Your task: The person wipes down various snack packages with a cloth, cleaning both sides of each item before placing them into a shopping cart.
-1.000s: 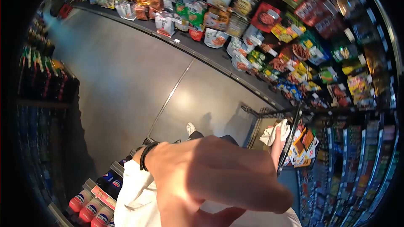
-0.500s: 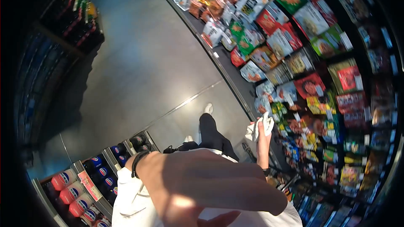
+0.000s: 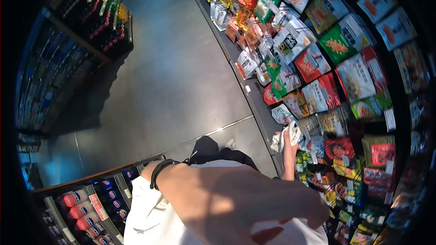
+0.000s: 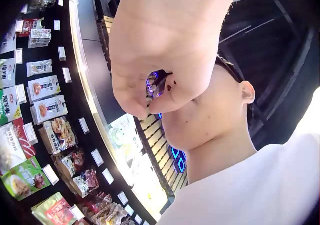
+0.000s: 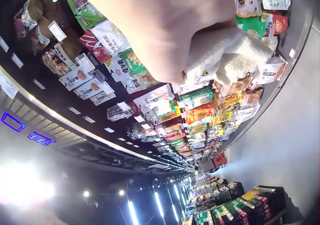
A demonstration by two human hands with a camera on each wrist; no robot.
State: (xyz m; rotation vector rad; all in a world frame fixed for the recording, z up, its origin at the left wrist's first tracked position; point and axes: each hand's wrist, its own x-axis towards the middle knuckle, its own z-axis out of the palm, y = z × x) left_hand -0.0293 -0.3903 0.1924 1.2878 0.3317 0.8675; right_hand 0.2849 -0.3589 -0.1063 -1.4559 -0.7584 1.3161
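Close to the camera in the head view, my left hand [image 3: 236, 195] spans the lower middle, a dark band round its wrist. The left wrist view shows the same hand [image 4: 162, 52] near a person's chin, fingers and thumb curled, with a small gap between them and nothing visibly held. Farther off at the right, my right hand [image 3: 289, 152] grips a crumpled white cloth [image 3: 294, 131] beside the snack shelf. In the right wrist view the cloth [image 5: 230, 57] comes out from under the hand [image 5: 160, 30], whose fingertips are partly hidden.
Packaged snacks [image 3: 356, 79] fill the shelf along the right side. Bottles with pink and blue labels [image 3: 86, 211] stand in a rack at lower left. Grey floor [image 3: 172, 72] runs between that shelf and the dark drink shelves [image 3: 63, 81]. A shoe [image 3: 230, 144] shows below.
The head view has turned, and the cart by my right hand has left it. My right hand, still gripping the cloth, now appears against the snack shelf. My left hand stays close to the camera.
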